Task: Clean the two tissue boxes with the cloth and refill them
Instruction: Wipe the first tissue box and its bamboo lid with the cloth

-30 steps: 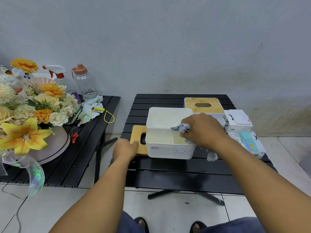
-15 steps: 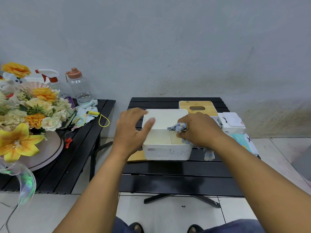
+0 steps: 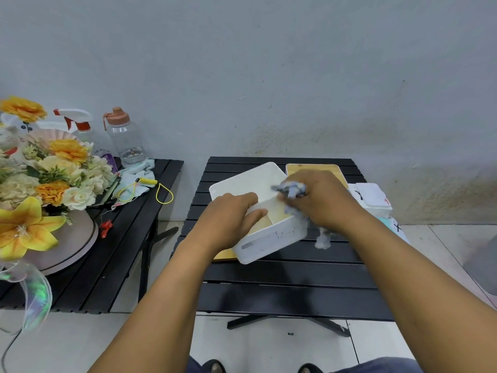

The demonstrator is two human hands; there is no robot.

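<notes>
Left hand grips box, right hand cloth; black table; grey wall.

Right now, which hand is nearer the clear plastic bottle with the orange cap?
Left: left hand grips the white box, right of the bottle; right hand, holding the grey cloth, is farther right.

Far left: flower arrangement on black slatted side table;
Behind flowers: spray bottle; clear water bottle, orange cap, upright;
Right of flowers: yellow cord
</notes>
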